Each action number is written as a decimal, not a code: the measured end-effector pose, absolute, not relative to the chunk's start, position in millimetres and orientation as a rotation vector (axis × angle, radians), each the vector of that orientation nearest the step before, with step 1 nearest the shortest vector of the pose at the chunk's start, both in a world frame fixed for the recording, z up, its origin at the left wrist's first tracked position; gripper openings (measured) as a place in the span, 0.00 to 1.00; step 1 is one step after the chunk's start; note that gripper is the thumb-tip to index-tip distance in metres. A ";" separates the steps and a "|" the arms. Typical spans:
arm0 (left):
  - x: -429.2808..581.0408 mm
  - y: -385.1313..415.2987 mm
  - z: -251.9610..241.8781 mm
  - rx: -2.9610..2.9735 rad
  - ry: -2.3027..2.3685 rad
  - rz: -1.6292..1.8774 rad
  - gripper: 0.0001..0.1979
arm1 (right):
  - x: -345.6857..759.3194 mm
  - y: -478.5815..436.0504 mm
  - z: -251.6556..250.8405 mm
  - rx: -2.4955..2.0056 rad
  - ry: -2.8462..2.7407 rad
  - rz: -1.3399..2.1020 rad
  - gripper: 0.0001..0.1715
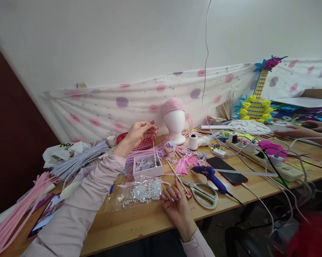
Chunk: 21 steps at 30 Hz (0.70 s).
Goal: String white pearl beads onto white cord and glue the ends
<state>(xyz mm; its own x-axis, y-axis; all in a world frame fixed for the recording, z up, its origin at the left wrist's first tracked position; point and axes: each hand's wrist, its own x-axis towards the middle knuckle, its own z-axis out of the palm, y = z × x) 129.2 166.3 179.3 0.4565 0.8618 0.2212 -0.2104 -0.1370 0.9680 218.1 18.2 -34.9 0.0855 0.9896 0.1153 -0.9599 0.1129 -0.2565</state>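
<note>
My left hand [142, 135] is raised over the table, thumb and fingertips pinched on a thin thread. From it hangs a short string of beads [155, 160], its lower end at a white box [148, 173] of small lilac and grey pieces. My right hand [175, 203] rests near the front edge with fingers curled; whether anything is inside is hidden. A thin wooden stick [173, 169] runs down to its fingertips. Beside that hand lie a clear bag of pearly beads [146, 191] and pale-handled scissors [203, 196].
A blue glue gun [210, 175] and a black phone [227, 171] lie right of the scissors. Behind stand a white foam head [174, 125] and a red basket [142, 144]. Cables cross a power strip [267, 160]. Another person's hands [297, 132] are at far right.
</note>
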 end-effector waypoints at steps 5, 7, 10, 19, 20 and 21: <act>160.7 163.0 176.2 1.447 0.616 0.954 0.09 | 217.1 17.9 -35.6 -0.124 -0.275 1.495 0.50; 175.4 163.5 176.2 1.463 0.622 0.934 0.08 | 216.9 17.5 -36.3 -0.129 -0.275 1.505 0.49; 197.8 168.9 175.3 1.503 0.647 0.907 0.07 | 217.2 17.2 -38.2 -0.134 -0.278 1.515 0.49; 219.2 188.4 164.2 1.615 0.787 0.810 0.17 | 216.0 18.6 -40.9 -0.125 -0.233 1.548 0.42; 217.4 189.1 163.3 1.620 0.799 0.800 0.17 | 215.9 18.4 -40.4 -0.122 -0.224 1.555 0.42; 215.6 189.7 162.5 1.624 0.810 0.790 0.17 | 215.8 18.1 -39.8 -0.118 -0.217 1.561 0.42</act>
